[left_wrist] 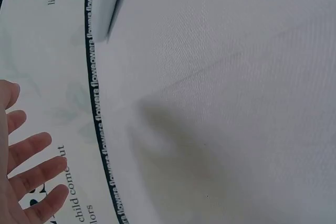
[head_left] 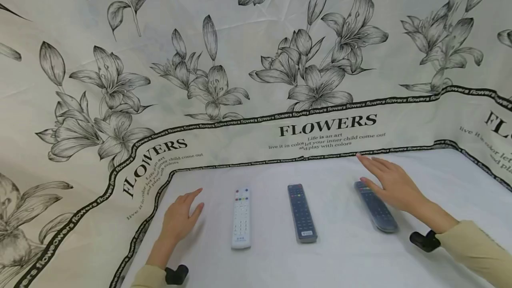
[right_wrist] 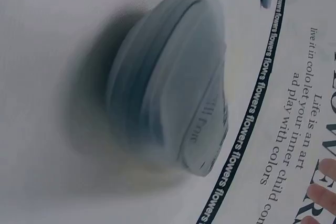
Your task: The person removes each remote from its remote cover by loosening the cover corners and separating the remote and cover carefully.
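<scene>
Three remote controls lie in a row on the white cloth: a white remote (head_left: 241,219), a black remote (head_left: 302,213) in the middle, and a dark remote (head_left: 376,208) at the right. My left hand (head_left: 178,217) is left of the white remote, apart from it, with fingers extended and nothing held. Spread fingers (left_wrist: 39,163) show in the left wrist view. Over the upper part of the dark remote reaches my right hand (head_left: 394,185), fingers straight; contact cannot be told. The right wrist view shows that remote (right_wrist: 173,82) end-on and blurred, with a few fingertips (right_wrist: 321,195) at the edge.
A white cloth (head_left: 272,261) covers the table. Behind and along its sides hangs a flower-printed fabric (head_left: 240,141) with a black lettered border. Black wrist devices (head_left: 425,241) are worn on both wrists, beside beige sleeves (head_left: 472,250).
</scene>
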A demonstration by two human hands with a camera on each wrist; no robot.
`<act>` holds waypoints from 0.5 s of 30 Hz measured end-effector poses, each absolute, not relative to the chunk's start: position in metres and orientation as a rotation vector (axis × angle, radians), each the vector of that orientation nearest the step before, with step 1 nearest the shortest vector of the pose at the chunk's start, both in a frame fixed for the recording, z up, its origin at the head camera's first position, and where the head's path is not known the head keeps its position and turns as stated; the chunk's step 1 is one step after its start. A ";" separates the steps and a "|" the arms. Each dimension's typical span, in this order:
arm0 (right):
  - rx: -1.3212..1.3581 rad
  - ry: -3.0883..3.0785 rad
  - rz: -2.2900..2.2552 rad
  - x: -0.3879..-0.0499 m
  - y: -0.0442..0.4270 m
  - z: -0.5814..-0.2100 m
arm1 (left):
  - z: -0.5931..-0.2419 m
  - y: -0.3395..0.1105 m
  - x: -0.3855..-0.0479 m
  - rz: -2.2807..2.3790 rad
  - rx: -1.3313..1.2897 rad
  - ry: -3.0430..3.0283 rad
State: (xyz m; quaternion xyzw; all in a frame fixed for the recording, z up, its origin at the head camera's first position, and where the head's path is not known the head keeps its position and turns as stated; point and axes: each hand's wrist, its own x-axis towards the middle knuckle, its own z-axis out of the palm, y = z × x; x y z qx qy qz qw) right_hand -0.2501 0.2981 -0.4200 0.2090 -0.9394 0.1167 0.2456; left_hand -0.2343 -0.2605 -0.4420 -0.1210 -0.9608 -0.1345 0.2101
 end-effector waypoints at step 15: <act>0.593 -2.582 0.443 -0.246 0.243 -0.409 | -0.433 -0.240 -0.218 -0.387 -0.314 -2.562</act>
